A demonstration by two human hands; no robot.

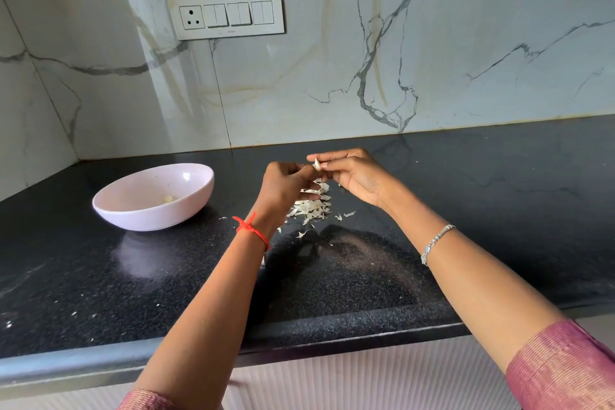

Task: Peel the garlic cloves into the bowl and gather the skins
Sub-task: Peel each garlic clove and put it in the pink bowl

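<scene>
We are early, we judge: only a peeled clove [168, 199] lies in the bowl [149, 220]. Right of the bowl, left hand [286, 181] and right hand [356, 176] pinch a clove [317, 164] with curled fingers, above the loose skins [314, 206], not yet gathered.

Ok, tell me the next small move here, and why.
Probably strip the loose skin off the garlic clove, letting it drop on the pile of skins below. Both the left hand and right hand pinch the clove right above that pile, and papery skin seems to cling to it.
</scene>
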